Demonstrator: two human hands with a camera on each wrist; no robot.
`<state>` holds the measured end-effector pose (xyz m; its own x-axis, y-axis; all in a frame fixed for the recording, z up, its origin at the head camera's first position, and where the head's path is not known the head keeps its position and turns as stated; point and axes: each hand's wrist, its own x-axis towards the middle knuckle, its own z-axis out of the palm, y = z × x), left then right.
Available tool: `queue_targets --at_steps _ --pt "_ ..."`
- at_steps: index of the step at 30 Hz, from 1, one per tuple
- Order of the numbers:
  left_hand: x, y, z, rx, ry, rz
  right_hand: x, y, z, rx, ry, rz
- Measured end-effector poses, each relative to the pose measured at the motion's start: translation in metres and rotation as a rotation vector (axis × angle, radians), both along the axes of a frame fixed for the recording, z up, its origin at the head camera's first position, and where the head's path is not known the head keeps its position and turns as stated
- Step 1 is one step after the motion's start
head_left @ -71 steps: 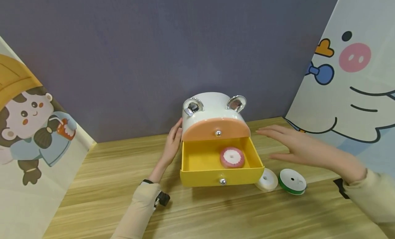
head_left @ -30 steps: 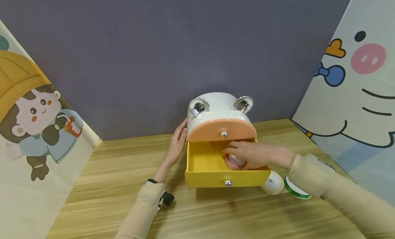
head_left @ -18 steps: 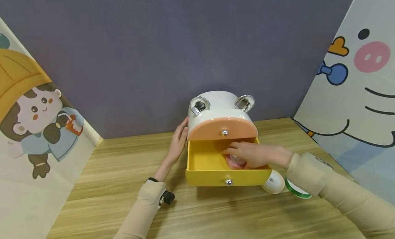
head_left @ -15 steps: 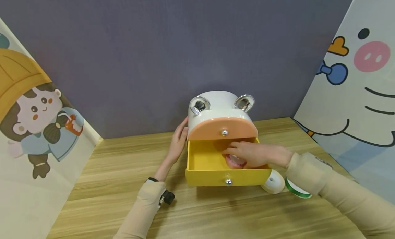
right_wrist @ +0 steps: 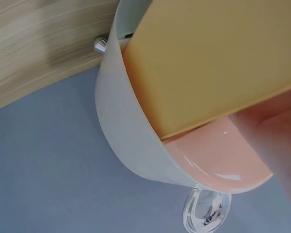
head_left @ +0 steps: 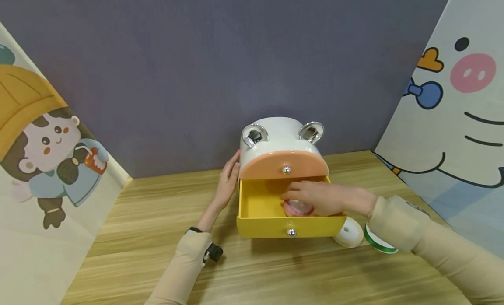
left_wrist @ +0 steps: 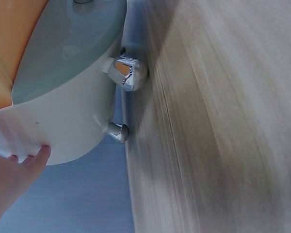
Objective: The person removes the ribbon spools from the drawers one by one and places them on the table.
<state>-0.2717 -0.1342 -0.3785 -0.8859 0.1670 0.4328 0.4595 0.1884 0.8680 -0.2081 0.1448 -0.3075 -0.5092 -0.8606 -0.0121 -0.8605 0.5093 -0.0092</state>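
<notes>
A white animal-shaped drawer box (head_left: 277, 132) with silver ears stands against the back wall. Its lower yellow drawer (head_left: 267, 228) is pulled out, while the peach upper drawer (head_left: 264, 163) is in. Inside the yellow drawer, my right hand (head_left: 316, 198) grips a pink ribbon spool (head_left: 293, 210), fingers curled over its far and right sides and partly hiding it. In the right wrist view the drawer's side wall (right_wrist: 208, 63) covers most of that hand. My left hand (head_left: 226, 182) rests against the box's left side; the left wrist view shows its fingertips (left_wrist: 44, 151) touching the white shell.
A cream ribbon spool (head_left: 349, 234) lies on the wooden table (head_left: 157, 235) by the drawer's right front corner. Beside it, a green ribbon spool (head_left: 379, 243) is partly covered by the right sleeve. The grey wall (head_left: 177, 86) rises behind the box, with printed panels at both sides.
My right hand has come from the right of the box into the drawer and taken hold of the pink spool. Over the last half second both shifted slightly left. The left hand stays put.
</notes>
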Motion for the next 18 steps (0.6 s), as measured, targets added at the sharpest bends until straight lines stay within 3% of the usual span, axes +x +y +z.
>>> queue_targets --at_steps 4,11,18 --pt "0.007 0.0 0.008 0.0 -0.004 -0.009 0.001 -0.001 0.004 -0.003 0.035 0.02" --pt "0.008 -0.001 0.007 0.004 -0.006 -0.014 0.002 0.003 0.013 -0.032 0.047 0.061" --pt "0.006 0.001 0.004 0.02 -0.012 -0.002 0.007 0.007 0.027 -0.03 -0.026 0.039"
